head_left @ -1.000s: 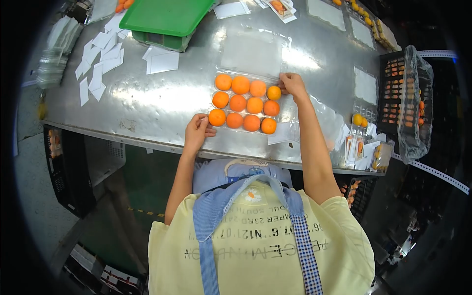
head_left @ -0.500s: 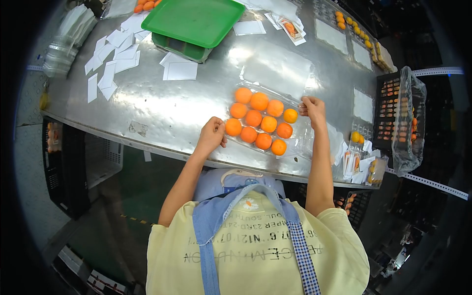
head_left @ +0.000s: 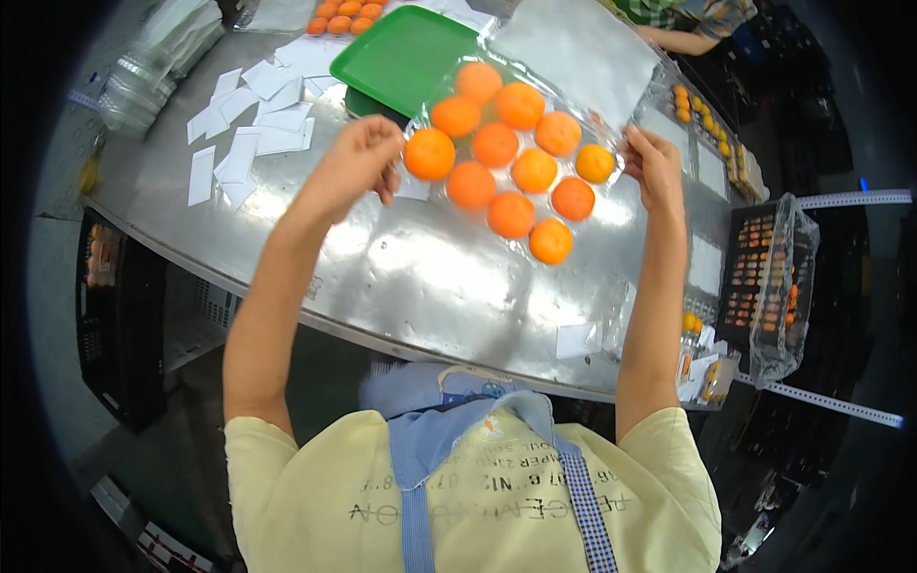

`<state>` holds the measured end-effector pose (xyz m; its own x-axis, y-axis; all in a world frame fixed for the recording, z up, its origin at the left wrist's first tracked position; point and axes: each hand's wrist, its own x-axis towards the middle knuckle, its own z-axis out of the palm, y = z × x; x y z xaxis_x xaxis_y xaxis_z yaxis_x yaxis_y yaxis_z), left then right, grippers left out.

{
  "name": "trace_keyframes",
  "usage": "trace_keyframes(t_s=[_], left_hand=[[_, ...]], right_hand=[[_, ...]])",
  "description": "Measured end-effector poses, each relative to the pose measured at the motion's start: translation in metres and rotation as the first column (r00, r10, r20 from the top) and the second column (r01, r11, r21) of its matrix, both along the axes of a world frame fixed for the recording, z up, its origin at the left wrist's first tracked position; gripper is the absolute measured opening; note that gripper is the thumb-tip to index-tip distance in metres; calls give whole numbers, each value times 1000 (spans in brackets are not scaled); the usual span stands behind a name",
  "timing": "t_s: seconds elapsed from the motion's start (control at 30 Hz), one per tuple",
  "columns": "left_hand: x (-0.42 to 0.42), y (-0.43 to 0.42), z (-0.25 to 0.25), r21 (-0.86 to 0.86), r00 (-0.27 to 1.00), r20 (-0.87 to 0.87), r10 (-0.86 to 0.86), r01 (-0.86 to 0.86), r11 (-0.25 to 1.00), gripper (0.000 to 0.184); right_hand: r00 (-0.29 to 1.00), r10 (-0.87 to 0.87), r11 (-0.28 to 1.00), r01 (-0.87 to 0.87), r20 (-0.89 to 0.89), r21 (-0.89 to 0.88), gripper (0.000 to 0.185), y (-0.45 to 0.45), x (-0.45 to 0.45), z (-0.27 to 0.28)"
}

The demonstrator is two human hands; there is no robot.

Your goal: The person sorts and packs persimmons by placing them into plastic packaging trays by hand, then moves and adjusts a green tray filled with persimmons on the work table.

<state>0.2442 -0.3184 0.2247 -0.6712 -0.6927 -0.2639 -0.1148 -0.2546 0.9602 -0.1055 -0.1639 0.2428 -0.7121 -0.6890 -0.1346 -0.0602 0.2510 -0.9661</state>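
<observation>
A clear plastic fruit box (head_left: pixel 611 172), its compartments filled with several oranges (head_left: pixel 495 145), is lifted above the metal table, between my two hands. My left hand (head_left: pixel 358 164) pinches the left edge of the box beside an orange. At the opposite edge, the fingers of my right hand (head_left: pixel 655 168) are closed on the plastic rim. Beyond the box, partly covered by it, is a green flat-topped stand (head_left: pixel 401 55). A large clear or whitish plastic sheet-like piece (head_left: pixel 573 48) shows behind the box; I cannot tell if it is its lid.
White cards (head_left: pixel 239 158) lie scattered on the metal table (head_left: pixel 420 277). Stacked clear boxes (head_left: pixel 138 86) stand at the far left. Another box of oranges (head_left: pixel 339 17) sits at the back. A black crate (head_left: pixel 750 258) stands right. Another person's arm (head_left: pixel 683 40) reaches in at top right.
Both hands have raised the box of oranges off the table and carried it away from my body, toward the green stand. Another person's arm has come into view at the top right.
</observation>
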Motion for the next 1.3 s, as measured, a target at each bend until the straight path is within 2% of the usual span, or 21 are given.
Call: trace_keyframes(t_s=[0.1, 0.3, 0.5, 0.63, 0.77, 0.9, 0.93, 1.0, 1.1, 1.17, 1.2, 1.23, 1.3], left_hand=[[0, -73, -1, -54, 1000, 24, -8, 10, 998, 14], [-12, -183, -31, -90, 993, 116, -6, 16, 996, 11], [-20, -227, -66, -59, 985, 174, -8, 18, 998, 13], [-24, -233, -86, -108, 973, 227, 28, -4, 994, 14], [-24, -236, -99, -187, 961, 256, 102, -54, 981, 18], [-11, -221, -93, -370, 900, 366, 236, -92, 924, 25], [-4, -214, -97, -553, 894, 261, 365, -171, 815, 25], [15, -191, -110, -817, 842, -7, 540, -316, 482, 26], [64, -114, -103, -531, 814, -25, 580, -502, 683, 27], [103, -61, -130, -466, 770, 63, 635, -540, 701, 25], [122, -31, -147, -536, 720, 89, 688, -548, 642, 24], [139, -1, -161, -553, 677, 165, 717, -539, 636, 23], [167, 50, -169, -527, 657, 296, 694, -493, 692, 22]], right_hand=[[996, 55, 997, -51, 67, -64, 25, -72, 4, 4], [991, 69, 998, -69, 113, -2, 25, -177, -4, -22], [983, 70, 992, -87, 168, 94, 26, -215, -7, -50], [990, 106, 975, -122, 94, 184, 30, -217, -8, -74], [983, 151, 945, -175, 105, 275, 35, -211, -18, -91], [978, 179, 927, -203, 106, 314, 38, -196, -13, -79], [980, 188, 935, -199, 65, 294, 39, -188, -9, -72], [979, 202, 948, -192, -16, 254, 40, -163, 2, -58], [977, 156, 969, -123, -147, 213, 39, -99, 29, -54], [983, 165, 974, -149, -79, 173, 30, -41, 44, -76], [978, 179, 968, -155, -106, 197, 31, -8, 47, -99], [979, 174, 962, -146, -104, 233, 31, 25, 64, -113], [971, 240, 943, -230, -13, 239, 29, 90, 90, -153]])
